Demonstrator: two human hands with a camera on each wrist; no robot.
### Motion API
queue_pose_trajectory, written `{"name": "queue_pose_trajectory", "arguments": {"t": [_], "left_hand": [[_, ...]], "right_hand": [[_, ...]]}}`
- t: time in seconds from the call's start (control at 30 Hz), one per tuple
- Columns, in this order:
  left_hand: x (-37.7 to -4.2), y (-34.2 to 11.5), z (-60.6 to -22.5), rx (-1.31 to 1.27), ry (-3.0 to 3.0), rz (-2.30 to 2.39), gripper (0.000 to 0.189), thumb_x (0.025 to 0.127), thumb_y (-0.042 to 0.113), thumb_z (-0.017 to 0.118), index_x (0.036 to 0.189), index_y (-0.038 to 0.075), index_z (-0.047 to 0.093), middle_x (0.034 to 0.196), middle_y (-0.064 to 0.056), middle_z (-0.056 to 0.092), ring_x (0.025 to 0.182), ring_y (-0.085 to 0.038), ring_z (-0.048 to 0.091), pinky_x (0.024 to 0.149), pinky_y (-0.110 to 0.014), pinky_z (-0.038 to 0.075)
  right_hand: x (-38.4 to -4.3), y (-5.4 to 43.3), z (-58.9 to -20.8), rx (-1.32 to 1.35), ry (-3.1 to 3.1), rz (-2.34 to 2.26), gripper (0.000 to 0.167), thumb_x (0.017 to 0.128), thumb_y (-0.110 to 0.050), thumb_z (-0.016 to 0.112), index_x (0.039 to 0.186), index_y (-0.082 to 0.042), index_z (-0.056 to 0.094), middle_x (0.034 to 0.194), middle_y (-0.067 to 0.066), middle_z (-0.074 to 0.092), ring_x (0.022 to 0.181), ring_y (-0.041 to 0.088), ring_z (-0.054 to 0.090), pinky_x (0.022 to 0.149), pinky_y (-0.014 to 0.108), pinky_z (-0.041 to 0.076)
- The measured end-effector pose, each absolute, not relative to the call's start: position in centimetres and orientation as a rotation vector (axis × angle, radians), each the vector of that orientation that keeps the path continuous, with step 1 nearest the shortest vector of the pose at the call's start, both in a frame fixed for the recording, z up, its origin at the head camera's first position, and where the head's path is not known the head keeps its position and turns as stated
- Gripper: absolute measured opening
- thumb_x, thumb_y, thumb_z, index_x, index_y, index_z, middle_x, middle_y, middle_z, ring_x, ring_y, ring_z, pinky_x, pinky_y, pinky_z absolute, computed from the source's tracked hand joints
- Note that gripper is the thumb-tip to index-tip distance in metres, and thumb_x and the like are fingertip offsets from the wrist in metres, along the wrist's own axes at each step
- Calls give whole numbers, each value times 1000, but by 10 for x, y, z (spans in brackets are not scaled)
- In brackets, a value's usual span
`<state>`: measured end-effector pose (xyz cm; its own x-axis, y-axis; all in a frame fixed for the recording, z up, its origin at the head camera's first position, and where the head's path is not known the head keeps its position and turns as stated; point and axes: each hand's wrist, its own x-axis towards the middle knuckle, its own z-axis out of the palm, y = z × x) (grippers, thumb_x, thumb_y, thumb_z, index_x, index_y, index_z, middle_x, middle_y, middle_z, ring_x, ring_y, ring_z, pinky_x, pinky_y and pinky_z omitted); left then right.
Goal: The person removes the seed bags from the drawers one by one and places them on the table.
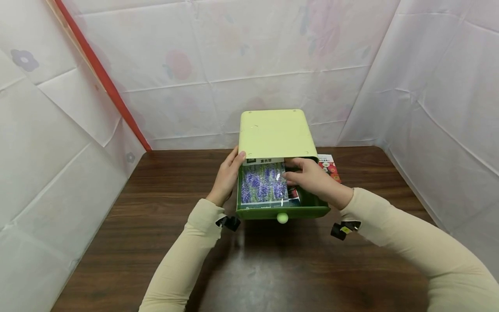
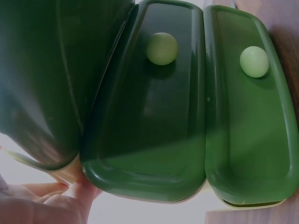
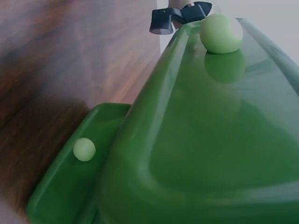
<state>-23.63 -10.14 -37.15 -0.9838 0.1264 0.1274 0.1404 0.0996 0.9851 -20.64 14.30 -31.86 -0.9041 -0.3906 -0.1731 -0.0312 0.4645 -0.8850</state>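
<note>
A small drawer cabinet (image 1: pixel 277 134), pale on top with green fronts, stands with its top drawer (image 1: pixel 261 213) pulled out. My left hand (image 1: pixel 228 175) rests against the cabinet's left side, thumb at the top front corner. Inside the drawer, my right hand (image 1: pixel 312 178) pinches the right edge of a seed packet (image 1: pixel 264 184) with a picture of purple flowers; the cabinet top partly hides its fingers. Beneath that packet shows part of a darker packet (image 1: pixel 294 198). In the right wrist view, the drawer front (image 3: pixel 210 135) hides the right hand.
Two more drawers, a middle one (image 2: pixel 149 112) and a bottom one (image 2: pixel 250 121), are closed, each with a round knob. Another flower packet (image 1: pixel 330 168) lies on the wooden table (image 1: pixel 249 268) to the cabinet's right. White sheets (image 1: pixel 218 65) surround the table's back and sides.
</note>
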Motion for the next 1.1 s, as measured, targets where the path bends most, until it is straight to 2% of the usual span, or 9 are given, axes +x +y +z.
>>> {"name": "queue_pose_trajectory", "arguments": {"t": [0.3,0.4,0.5,0.53,0.6,0.87,0.97,1.03,1.1], "left_hand": [[-237,-102,-371,-281,-2330,-2079,65,102,51,44,157,23,23,163,3,22,151,-17,21,122,-44,24],[-237,-102,-370,-279,-2334,-2074,65,102,50,44,157,23,23,163,3,22,151,-17,21,122,-44,24],[-237,-102,-370,-273,-2342,-2069,66,102,51,44,157,23,22,163,3,22,151,-17,21,122,-44,24],[-237,-102,-370,-271,-2343,-2068,66,102,51,44,157,23,22,163,3,22,151,-17,21,122,-43,24],[-237,-102,-370,-271,-2345,-2068,66,102,52,44,157,23,22,163,3,22,151,-17,21,122,-43,23],[-237,-102,-370,-276,-2341,-2070,66,102,52,44,157,23,23,163,3,23,150,-17,21,122,-44,24],[-237,-102,-370,-281,-2330,-2079,65,102,50,44,157,22,23,163,3,23,150,-17,21,122,-43,24],[-236,-102,-370,-282,-2325,-2082,65,102,49,44,157,22,23,163,2,23,150,-18,22,122,-44,24],[-236,-102,-370,-279,-2325,-2082,65,102,49,44,157,22,23,163,2,23,150,-18,22,121,-43,25]], "right_hand": [[-211,142,-322,-308,2185,-1489,62,102,-12,47,153,9,18,153,30,32,130,38,51,103,41,50],[-210,138,-323,-278,2117,-1526,65,102,-8,47,154,6,13,107,22,63,89,23,64,83,30,54],[-209,136,-323,-258,2054,-1574,67,101,-5,47,156,3,9,63,-1,40,57,10,38,62,26,40],[-209,135,-323,-250,2033,-1590,67,100,-4,47,156,2,8,60,-4,28,54,10,28,60,27,35],[-209,135,-323,-249,2034,-1593,66,100,-3,46,155,2,10,58,-7,30,52,9,29,57,26,33],[-212,137,-320,-200,2150,-1551,61,102,-8,48,153,6,17,67,-7,42,68,10,43,73,30,46],[-212,138,-318,-169,2148,-1557,61,102,-8,49,153,6,19,99,7,59,86,12,54,90,36,53],[-211,140,-315,-167,2131,-1563,61,102,-8,48,153,7,18,128,19,52,103,16,57,102,43,50],[-210,142,-312,-163,2103,-1573,62,102,-8,47,154,8,17,144,25,39,111,16,55,109,47,43]]}}
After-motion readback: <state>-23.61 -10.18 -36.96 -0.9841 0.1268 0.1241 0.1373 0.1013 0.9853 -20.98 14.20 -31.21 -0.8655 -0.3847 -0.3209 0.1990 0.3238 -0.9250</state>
